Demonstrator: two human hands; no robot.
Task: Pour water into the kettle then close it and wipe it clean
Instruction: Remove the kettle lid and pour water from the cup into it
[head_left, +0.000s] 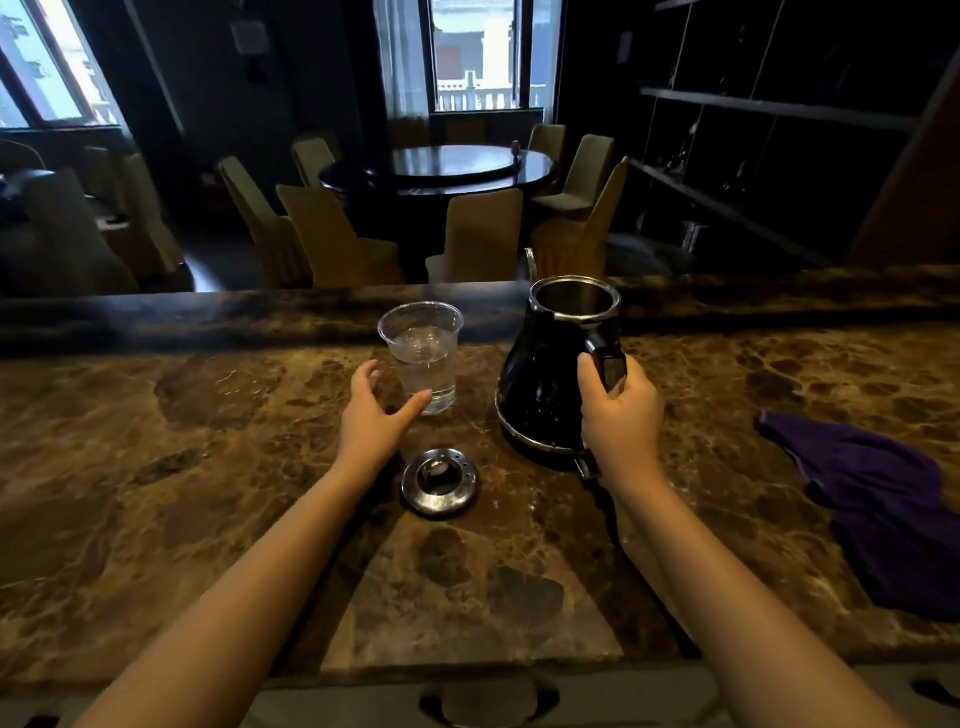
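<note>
head view looks down on a brown marble counter (218, 447), with the kettle (550, 364) standing upright toward the far edge, a little right of middle, its mouth uncovered. the right hand (621, 410) is wrapped tight around the kettle's handle (608, 366), thumb on the inner side. the left hand (374, 410) has its fingers spread apart and gripping nothing; its thumb tip looks to be just touching the base of the clear plastic cup (423, 356), though contact is hard to confirm. the cup sits just left of the kettle, near the far edge, about half full of water. the metal lid (440, 482) lies flat on the counter nearer the front edge, between the two forearms. a purple cloth (878, 504) lies crumpled toward the right edge, well apart from the kettle.

the step in hand appears to be taking up the cup for the pour. a thin plastic cup probably buckles if squeezed, so the grasp would go best around the middle of the wall, light and even, with the fingers fully round it before lifting. keeping the right hand firm on the handle should steady the kettle while the cup's rim is brought over the centre of the mouth, then tipped slowly so the stream falls inside and not down the black body. the lid and cloth are both within easy reach for closing and wiping afterwards.
</note>
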